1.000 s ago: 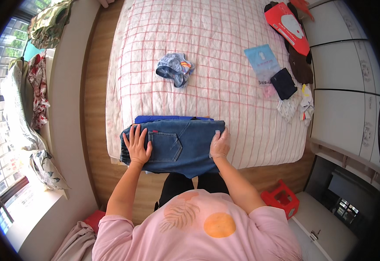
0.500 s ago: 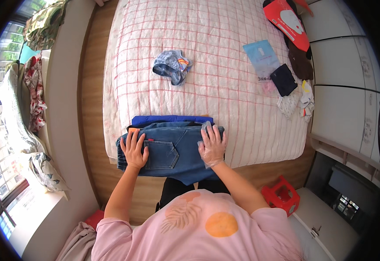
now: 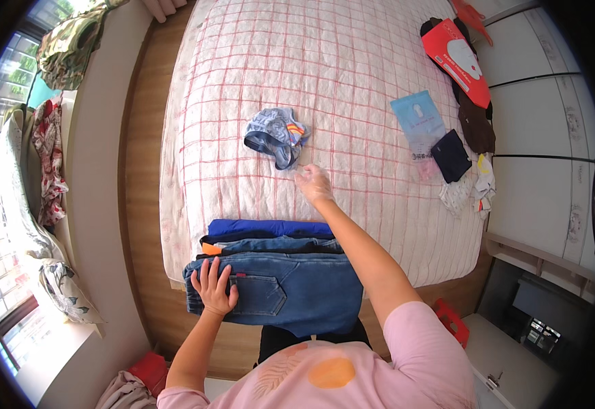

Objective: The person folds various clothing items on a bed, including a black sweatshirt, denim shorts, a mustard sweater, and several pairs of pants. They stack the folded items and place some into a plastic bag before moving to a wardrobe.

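Note:
My left hand [image 3: 215,289] lies open, fingers spread, on the left part of folded blue jeans [image 3: 319,293] at the bed's near edge. Behind the jeans, more folded denim [image 3: 270,244] and a bright blue folded garment [image 3: 263,228] lie in a row. My right hand [image 3: 313,184], in a clear plastic glove, reaches over the bed with loosely bent fingers. Its fingertips are close to the lower right edge of small grey-blue underpants [image 3: 270,133] with a dark waistband and a striped patch. Whether they touch the cloth is hard to see.
A checked white-and-red quilt [image 3: 209,170] covers the bed. At its right lie a blue-and-clear plastic pouch [image 3: 417,119], dark folded cloth [image 3: 451,155], white garments and a red package [image 3: 455,63]. A red stool [image 3: 452,324] stands beyond the bed's near right corner.
My right hand has left the jeans and moved forward to the underpants. My left hand stays on the jeans. The whole view has shifted, so everything on the bed appears lower.

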A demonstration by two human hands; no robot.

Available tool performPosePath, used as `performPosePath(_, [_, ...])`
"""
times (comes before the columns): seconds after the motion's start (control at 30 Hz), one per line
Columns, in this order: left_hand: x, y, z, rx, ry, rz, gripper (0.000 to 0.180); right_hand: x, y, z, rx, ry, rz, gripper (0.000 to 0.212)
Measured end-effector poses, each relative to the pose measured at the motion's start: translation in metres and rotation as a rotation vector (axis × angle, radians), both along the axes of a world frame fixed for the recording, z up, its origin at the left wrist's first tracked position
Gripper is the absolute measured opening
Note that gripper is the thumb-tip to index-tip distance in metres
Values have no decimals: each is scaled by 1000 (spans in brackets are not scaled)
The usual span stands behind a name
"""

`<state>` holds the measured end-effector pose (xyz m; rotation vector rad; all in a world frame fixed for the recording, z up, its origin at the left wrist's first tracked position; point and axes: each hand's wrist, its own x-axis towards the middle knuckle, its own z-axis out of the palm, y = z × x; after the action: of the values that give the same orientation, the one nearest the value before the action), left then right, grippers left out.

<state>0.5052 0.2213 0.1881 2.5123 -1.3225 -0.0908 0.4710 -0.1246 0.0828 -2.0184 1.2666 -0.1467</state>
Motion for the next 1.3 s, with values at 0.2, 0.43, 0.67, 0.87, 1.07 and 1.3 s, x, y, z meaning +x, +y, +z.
performPosePath(0.2, [1, -13, -6, -59, 37, -26, 41, 42, -40, -113, 186, 508, -288, 40])
performPosePath(0.43, [30, -69, 39, -353, 399, 158, 38, 35, -22, 123, 779, -185, -203, 21])
performPosePath(0.67, [-14, -186, 107, -509, 331, -239, 41, -94, 15, 320, 1076, -527, -188, 26])
performPosePath(0.87, [-42, -169, 129, -451, 826, -275, 23, -187, 30, 355, 831, -643, -285, 32])
performPosePath(1.07, [-56, -157, 211, -581, 984, -368, 17, -278, 28, 372, -116, -480, -194, 24])
performPosePath(1.3, [-83, -148, 339, -330, 580, -806, 27, -341, 29, 430, 135, -689, 407, 20])
